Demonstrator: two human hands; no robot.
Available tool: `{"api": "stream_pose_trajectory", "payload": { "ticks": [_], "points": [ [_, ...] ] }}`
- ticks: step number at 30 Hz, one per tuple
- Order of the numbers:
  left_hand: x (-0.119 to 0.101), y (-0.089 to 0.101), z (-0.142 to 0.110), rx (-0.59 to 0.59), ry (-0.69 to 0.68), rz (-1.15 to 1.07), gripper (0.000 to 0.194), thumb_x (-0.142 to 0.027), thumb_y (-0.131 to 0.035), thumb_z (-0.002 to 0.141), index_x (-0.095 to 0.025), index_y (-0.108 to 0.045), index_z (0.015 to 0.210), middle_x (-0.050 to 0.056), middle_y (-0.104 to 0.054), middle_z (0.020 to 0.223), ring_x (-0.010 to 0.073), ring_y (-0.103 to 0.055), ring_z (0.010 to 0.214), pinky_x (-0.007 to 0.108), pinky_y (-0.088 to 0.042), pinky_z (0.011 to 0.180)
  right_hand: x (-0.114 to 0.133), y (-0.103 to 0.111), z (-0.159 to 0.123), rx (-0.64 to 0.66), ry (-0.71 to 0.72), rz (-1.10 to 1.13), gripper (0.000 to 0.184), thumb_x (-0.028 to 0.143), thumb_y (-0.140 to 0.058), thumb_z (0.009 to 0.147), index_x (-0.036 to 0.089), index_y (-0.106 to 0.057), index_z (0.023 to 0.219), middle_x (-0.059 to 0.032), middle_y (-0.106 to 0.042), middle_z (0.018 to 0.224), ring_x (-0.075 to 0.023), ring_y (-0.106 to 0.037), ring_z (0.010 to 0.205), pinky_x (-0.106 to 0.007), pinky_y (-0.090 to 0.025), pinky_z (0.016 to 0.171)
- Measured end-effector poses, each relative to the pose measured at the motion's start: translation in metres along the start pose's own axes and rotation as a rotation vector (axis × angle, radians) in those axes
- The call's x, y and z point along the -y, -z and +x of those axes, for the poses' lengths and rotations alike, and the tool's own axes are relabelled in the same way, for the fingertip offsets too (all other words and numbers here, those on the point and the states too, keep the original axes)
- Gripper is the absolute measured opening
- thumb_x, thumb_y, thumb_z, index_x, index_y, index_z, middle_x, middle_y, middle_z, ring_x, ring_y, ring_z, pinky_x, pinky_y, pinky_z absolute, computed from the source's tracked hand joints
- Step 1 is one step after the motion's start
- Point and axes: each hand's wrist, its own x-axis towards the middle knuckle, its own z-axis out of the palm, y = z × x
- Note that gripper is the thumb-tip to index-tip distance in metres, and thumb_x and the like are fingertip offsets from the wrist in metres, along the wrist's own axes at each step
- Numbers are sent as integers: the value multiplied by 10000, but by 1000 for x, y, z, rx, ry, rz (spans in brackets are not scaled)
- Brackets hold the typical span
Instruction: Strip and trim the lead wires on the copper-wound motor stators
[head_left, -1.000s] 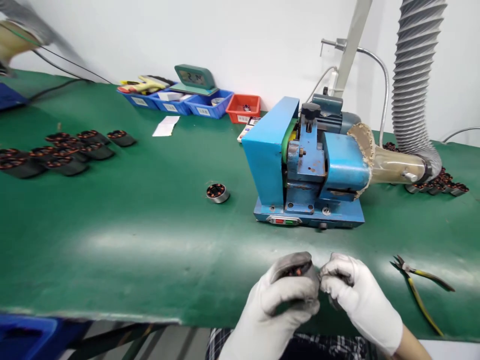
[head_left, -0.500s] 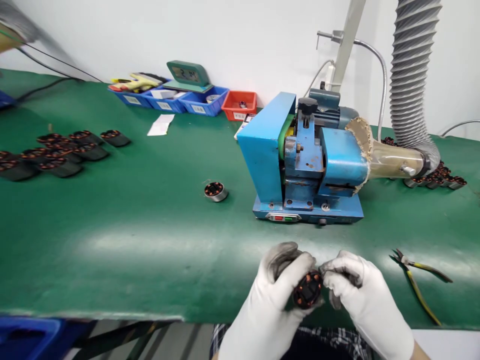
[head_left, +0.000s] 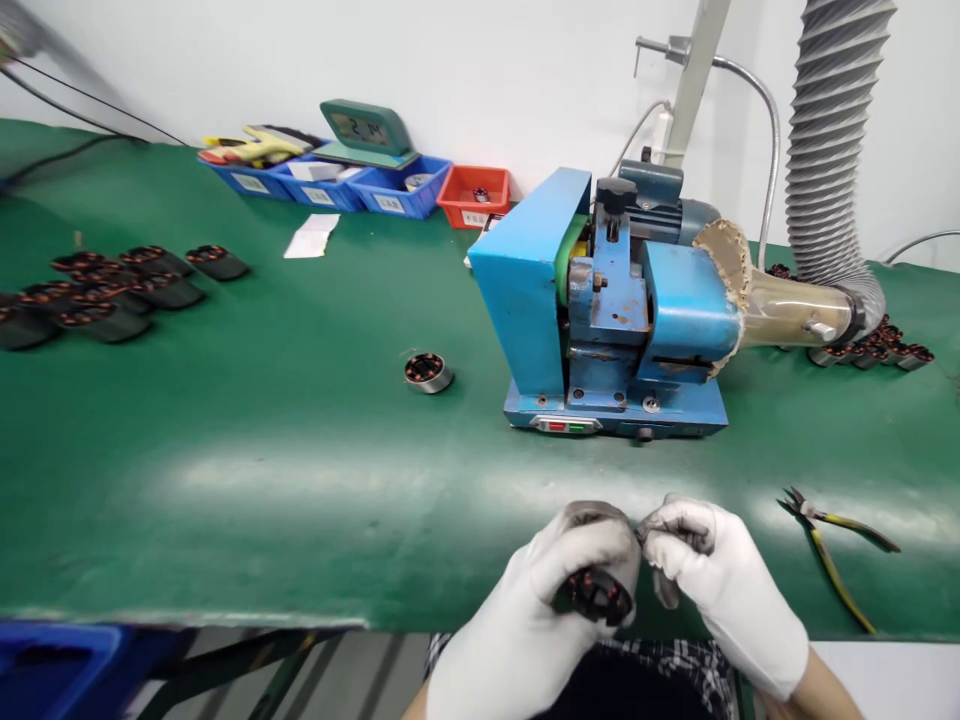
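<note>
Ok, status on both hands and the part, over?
White-gloved left hand gripping dark, copper-wound cylinder. White-gloved right hand at its side, grip unclear. Yellow-handled metal pliers lie open farther right, seemingly not in the way.

Green clock [head_left: 365,127] above blue bins [head_left: 342,199]

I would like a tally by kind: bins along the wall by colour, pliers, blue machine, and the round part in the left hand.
Blue bins: 3
Red bin: 1
Pliers: 1
Blue machine: 1
Round part in the left hand: 1
Total: 7
</note>
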Motion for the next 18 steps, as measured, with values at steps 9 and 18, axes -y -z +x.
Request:
{"api": "stream_pose_trajectory", "payload": {
  "ticks": [9,18],
  "points": [
    [35,-26,-2,-225,-286,636,410,28,-415,781,-174,-518,1123,97,-591,1026,211,-572,978,332,-512,783,-39,0,22,258,-116,-163,353,458,-328,867,179,-442,684,35,-406,450,-105,-374,363,-239,-340,387],
    [50,-16,7,135,187,411,430,-226,-753,637,-239,-544,1012,21,-632,1084,241,-443,1230,475,-223,1114,-25,28,47,430,183,-833,218,167,-462,845,192,-669,909,-62,-548,833,-154,-502,666,-274,-368,638]
  ]
}}
